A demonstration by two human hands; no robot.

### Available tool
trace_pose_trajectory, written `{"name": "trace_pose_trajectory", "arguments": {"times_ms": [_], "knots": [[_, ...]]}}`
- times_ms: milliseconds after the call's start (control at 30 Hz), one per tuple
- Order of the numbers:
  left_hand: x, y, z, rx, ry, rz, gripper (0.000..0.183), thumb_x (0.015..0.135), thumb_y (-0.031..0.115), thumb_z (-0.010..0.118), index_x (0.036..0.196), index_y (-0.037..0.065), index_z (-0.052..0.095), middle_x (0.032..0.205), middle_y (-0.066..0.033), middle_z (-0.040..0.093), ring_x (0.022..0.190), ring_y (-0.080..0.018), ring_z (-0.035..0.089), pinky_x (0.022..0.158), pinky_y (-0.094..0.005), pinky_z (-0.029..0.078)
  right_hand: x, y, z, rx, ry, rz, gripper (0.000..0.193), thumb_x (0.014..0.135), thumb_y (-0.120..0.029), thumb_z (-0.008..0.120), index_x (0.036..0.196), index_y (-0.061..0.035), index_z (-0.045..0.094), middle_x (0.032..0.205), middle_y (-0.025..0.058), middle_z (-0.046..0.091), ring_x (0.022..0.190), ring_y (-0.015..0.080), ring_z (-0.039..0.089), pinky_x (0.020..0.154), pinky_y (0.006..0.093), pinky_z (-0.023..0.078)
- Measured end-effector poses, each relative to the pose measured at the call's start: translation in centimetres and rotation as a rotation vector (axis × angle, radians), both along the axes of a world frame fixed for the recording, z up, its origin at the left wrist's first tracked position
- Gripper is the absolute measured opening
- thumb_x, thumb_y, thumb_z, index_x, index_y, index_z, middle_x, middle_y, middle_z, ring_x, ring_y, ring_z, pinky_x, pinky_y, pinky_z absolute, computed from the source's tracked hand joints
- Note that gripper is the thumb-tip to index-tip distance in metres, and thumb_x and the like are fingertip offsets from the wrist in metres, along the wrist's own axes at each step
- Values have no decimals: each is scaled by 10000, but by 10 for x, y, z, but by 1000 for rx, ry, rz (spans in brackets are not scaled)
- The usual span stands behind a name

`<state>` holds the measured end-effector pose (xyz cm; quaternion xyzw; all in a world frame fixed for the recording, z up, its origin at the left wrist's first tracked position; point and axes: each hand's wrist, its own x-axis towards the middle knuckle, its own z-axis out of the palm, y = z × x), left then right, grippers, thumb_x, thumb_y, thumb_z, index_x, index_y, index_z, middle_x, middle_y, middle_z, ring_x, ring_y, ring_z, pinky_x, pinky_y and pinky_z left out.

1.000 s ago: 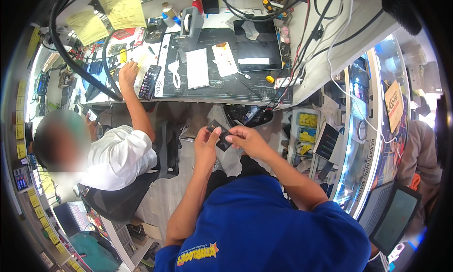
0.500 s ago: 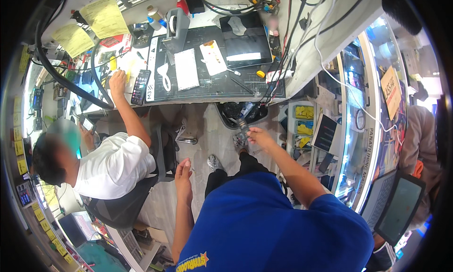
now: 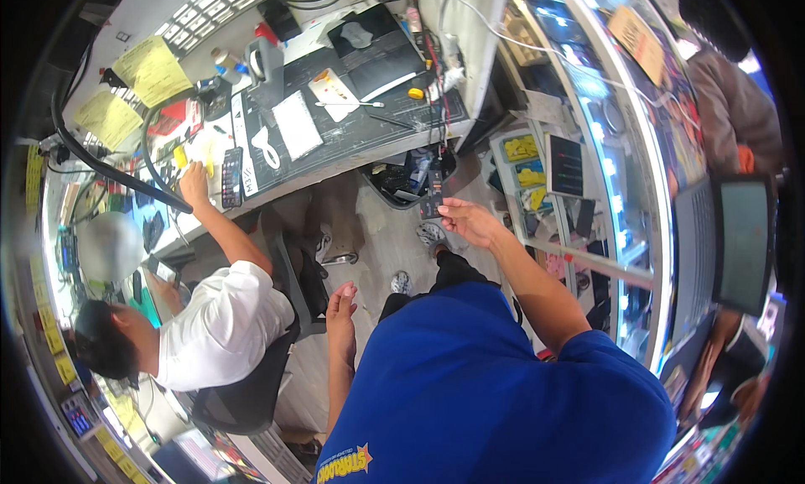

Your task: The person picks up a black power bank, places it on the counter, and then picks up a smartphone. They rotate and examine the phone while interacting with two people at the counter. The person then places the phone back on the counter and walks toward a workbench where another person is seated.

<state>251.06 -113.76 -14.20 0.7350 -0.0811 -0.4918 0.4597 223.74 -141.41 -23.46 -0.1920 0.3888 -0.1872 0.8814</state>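
Note:
My right hand [image 3: 470,222] pinches one end of a thin dark strip [image 3: 433,189] with small light and coloured marks. What kind of part it is, I cannot make out. The strip is held upright in front of a black bin [image 3: 390,201] that stands under the workbench's edge. My left hand [image 3: 341,309] hovers over the floor, left of my blue shirt. Its fingers are loosely bent and nothing shows in them.
On the workbench [image 3: 360,140] lie a black tablet [image 3: 376,52], a white sheet [image 3: 296,125], a white cable [image 3: 267,149] and a phone [image 3: 232,178]. A seated co-worker [image 3: 226,316] is at my left. A lit glass display case [image 3: 616,182] runs along my right.
My view has turned, so the bench slants and the display case fills more of the right. My right hand still holds the strip, now more upright. The left hand stays low.

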Motion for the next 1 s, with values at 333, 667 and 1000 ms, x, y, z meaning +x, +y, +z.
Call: {"name": "trace_pose_trajectory", "arguments": {"times_ms": [333,667,1000], "knots": [[47,81,-15,-61,-38,-192,481,1111,476,636,1405,100,696,1358,-48,712,1315,-161,615,1112,-357,428,-15,135,62,-79,48,-121,175,1043,-152,759,1193,-99,687,1127,15,760,819,64,631,781,235,531],[42,206,-37,-1,24,-255,518,1106,490,637,1421,80,677,1353,-74,714,1296,-190,631,1133,-387,436,-13,252,71,-147,263,-230,145,1026,-162,778,1113,-142,663,999,-38,678,878,85,631,805,256,505],[3,280,-13,-105,-95,-121,504,1100,493,649,1400,90,686,1338,-64,719,1279,-176,629,1105,-347,438,-37,322,88,-391,298,-44,133,989,-145,798,1062,-124,689,900,-45,632,773,97,515,795,267,431]]}}
